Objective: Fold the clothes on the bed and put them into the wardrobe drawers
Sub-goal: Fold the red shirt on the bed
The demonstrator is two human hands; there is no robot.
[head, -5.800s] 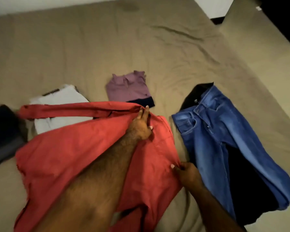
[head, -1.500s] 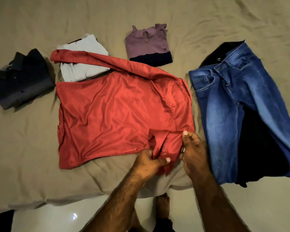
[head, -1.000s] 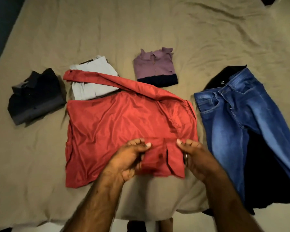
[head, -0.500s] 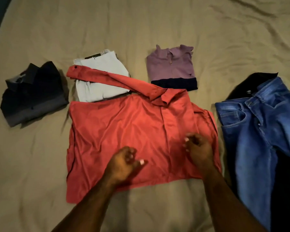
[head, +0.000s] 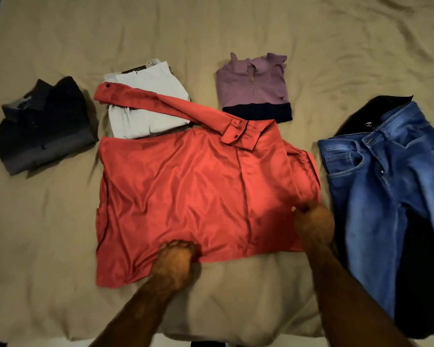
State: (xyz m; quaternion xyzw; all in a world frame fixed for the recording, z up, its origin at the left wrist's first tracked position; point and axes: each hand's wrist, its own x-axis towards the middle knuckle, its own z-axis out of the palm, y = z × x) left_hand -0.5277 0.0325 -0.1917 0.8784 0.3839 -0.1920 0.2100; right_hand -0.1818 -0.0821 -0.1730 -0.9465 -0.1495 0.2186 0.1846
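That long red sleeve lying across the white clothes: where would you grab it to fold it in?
Probably at the cuff, its free far-left end. Come from the left with the left hand: the sleeve lies flat and slanted over the white garment, so lifting the cuff should swing it back over the red shirt.

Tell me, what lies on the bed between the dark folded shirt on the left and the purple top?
In the head view, a folded pale grey garment lies between the dark shirt and the purple top, with the red shirt's sleeve draped across it.
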